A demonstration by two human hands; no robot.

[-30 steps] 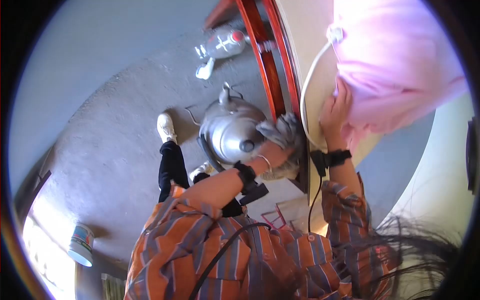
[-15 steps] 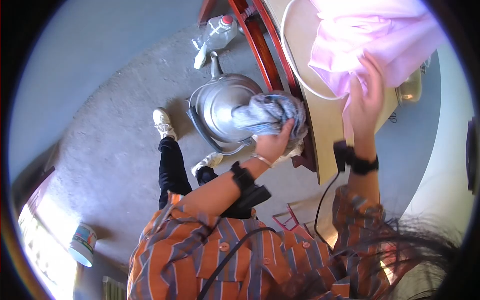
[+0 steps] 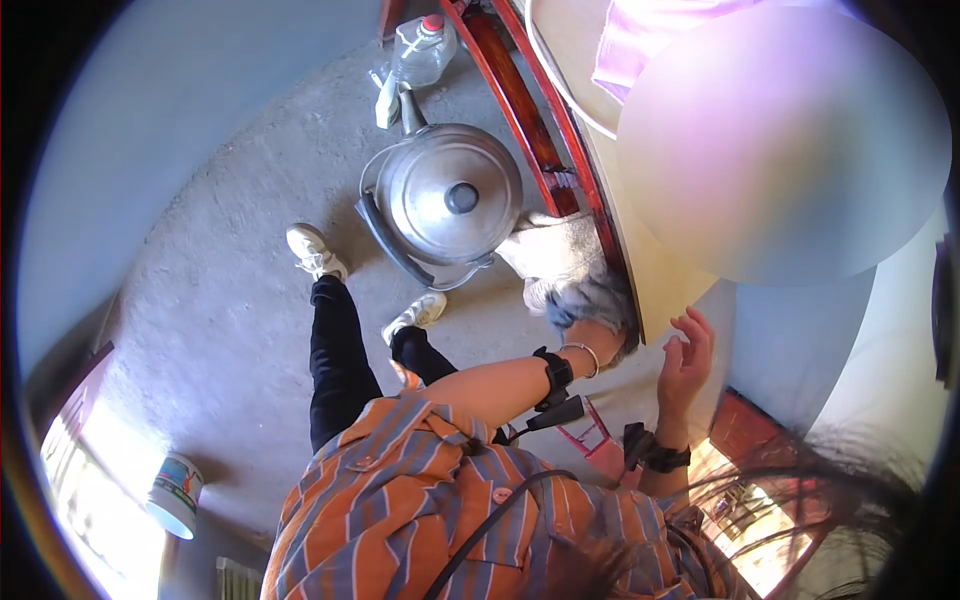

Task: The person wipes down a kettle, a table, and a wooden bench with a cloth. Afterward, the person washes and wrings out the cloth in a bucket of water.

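Left hand [image 3: 597,338] at the grey cloth [image 3: 590,297], beside the tabletop [image 3: 665,290] edge; fingers hidden there, so cannot tell whether they pinch it. Right hand [image 3: 686,358] near the tabletop's corner, fingers parted, loosely curled. Kettle [image 3: 430,175] upright on floor [image 3: 220,330], lid on, handle down, spout toward bottle [image 3: 425,58]. Pale cloth [image 3: 562,245] between kettle and grey cloth. Pink cloth [image 3: 640,40] over tabletop.

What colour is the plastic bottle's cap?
The cap is red, showing best in the head view.
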